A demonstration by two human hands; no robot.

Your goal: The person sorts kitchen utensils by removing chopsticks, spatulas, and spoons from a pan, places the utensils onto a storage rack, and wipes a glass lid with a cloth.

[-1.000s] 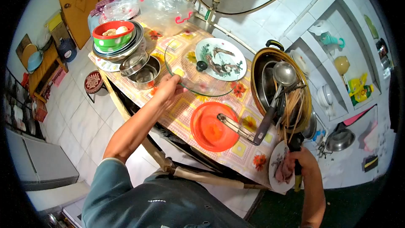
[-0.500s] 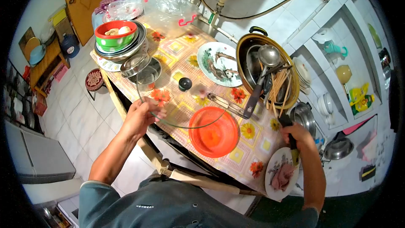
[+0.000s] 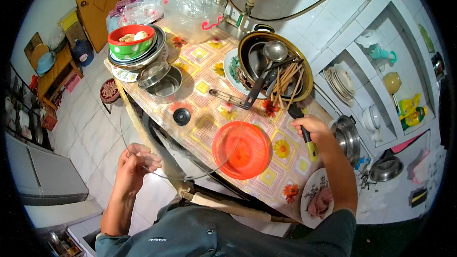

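My left hand [image 3: 135, 162] pinched the glass lid [image 3: 181, 117] by its rim; my right hand [image 3: 310, 129] gripped the pan handle [image 3: 311, 150]. Between them, a red basket [image 3: 254, 154] sat on the surface [image 3: 281, 181].

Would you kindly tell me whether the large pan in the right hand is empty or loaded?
Loaded: the large pan holds a ladle and wooden chopsticks, while the right hand grips its handle.

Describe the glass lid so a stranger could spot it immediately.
Find the flowered tablecloth. Over its near edge, the left hand holds a clear, round lid. Unlike the orange basket nearby, it is see-through with a black knob.
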